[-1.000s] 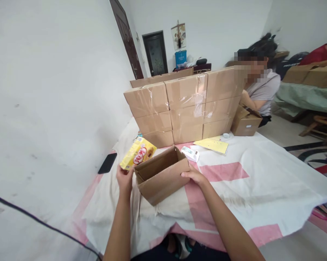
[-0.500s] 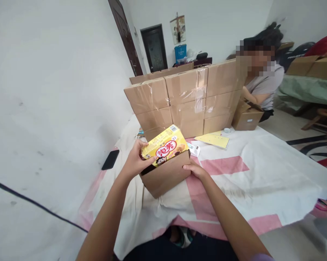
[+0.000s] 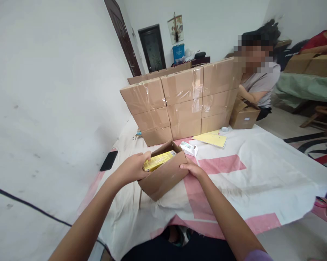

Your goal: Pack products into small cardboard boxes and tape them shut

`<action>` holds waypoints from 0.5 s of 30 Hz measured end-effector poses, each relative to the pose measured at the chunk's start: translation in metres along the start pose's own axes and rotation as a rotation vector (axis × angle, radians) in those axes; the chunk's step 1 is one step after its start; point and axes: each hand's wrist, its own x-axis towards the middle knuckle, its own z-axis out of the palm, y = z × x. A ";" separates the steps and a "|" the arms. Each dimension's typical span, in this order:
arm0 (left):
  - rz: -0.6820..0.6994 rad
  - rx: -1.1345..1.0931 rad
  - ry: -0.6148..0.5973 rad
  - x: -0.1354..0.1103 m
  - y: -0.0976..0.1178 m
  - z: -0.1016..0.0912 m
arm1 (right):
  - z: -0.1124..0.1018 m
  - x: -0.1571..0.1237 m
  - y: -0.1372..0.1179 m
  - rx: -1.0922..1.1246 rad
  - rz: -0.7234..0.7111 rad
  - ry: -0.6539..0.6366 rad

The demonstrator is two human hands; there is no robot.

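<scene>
One table under a white and pink cloth, rumpled: a fold could shift whatever rests on it if pushed.

One stack of taped cartons, nine faces showing, upright, beyond the work: a hard forward shove could jar it.

One open carton, set at an angle, mouth upward: its near wall looks likely to bow if the load goes in crooked; with slack support at the right, it could swing round or tip.

One yellow box, mostly inside the open carton, narrow side uppermost: it could jam between the walls if pressed at one end only, dent a corner, or pinch fingers against the rim.

Two hands, both occupied. Left hand: fingers closed about the left end of the yellow box, which extends to its right. Right hand: thumb on the open carton's near wall, at the right end, other fingers hidden; apart from the yellow box, which lies to its left, behind that wall.
</scene>
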 end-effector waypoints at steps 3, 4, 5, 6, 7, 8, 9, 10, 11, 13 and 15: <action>0.037 0.059 -0.051 0.021 0.008 0.004 | 0.000 -0.001 -0.001 -0.008 0.004 0.004; 0.043 0.076 -0.061 0.026 0.010 0.007 | 0.000 -0.001 -0.001 -0.012 0.007 0.003; 0.046 0.090 -0.072 0.029 0.011 0.011 | 0.001 -0.001 -0.001 -0.015 0.010 0.002; 0.048 0.101 -0.084 0.031 0.011 0.014 | 0.001 -0.001 -0.002 -0.018 0.013 0.000; 0.048 0.109 -0.097 0.032 0.011 0.018 | 0.001 -0.002 -0.002 -0.021 0.015 -0.002; 0.044 0.116 -0.110 0.032 0.010 0.021 | 0.002 -0.002 -0.003 -0.024 0.018 -0.003; 0.036 0.120 -0.123 0.031 0.008 0.023 | 0.002 -0.002 -0.003 -0.027 0.022 -0.004; 0.026 0.122 -0.137 0.030 0.006 0.025 | 0.002 -0.002 -0.004 -0.029 0.026 -0.002; 0.017 0.121 -0.153 0.028 0.003 0.027 | 0.002 -0.002 -0.005 -0.031 0.030 0.000; 0.009 0.103 -0.191 0.023 -0.003 0.027 | 0.003 -0.003 -0.006 -0.035 0.036 0.006; 0.014 0.071 -0.221 0.017 -0.007 0.026 | 0.004 -0.004 -0.008 -0.039 0.039 0.009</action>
